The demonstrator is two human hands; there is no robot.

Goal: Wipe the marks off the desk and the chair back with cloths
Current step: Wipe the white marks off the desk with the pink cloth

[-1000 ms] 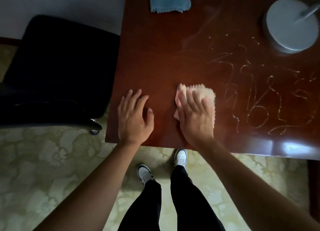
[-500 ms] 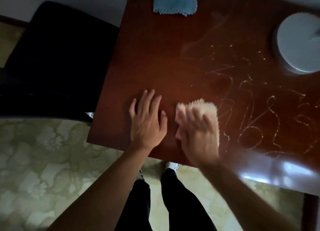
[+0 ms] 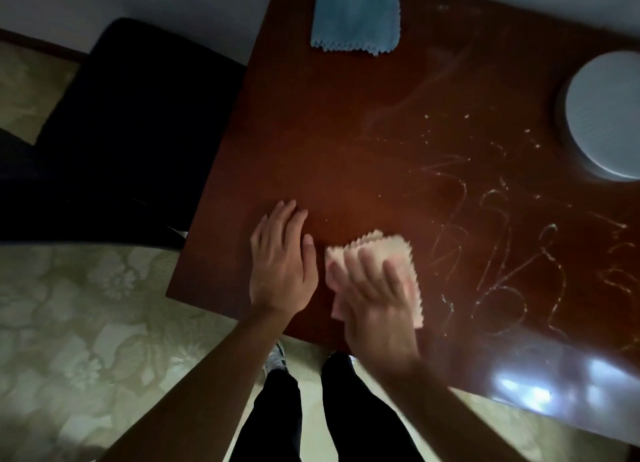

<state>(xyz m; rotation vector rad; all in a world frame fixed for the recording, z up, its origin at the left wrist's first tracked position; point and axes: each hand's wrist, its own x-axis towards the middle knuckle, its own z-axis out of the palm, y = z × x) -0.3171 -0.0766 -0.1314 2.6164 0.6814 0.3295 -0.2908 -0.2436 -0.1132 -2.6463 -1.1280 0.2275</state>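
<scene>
So we've got our right hand (image 3: 375,295) pressing flat, fingers spread, on the pink cloth (image 3: 408,254) near the desk's (image 3: 311,143) front edge, just left of the white marks (image 3: 502,254). Our left hand (image 3: 280,264) rests flat beside it. The blue cloth (image 3: 356,15) sits at the far edge, and the black chair (image 3: 121,132) is just off to the left.

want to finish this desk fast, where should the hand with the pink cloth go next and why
Probably slide the right hand and its pink cloth to the right, into the whitish marks. The cloth lies flat just left of them, and the desk beneath and left of it already looks free of marks.
</scene>
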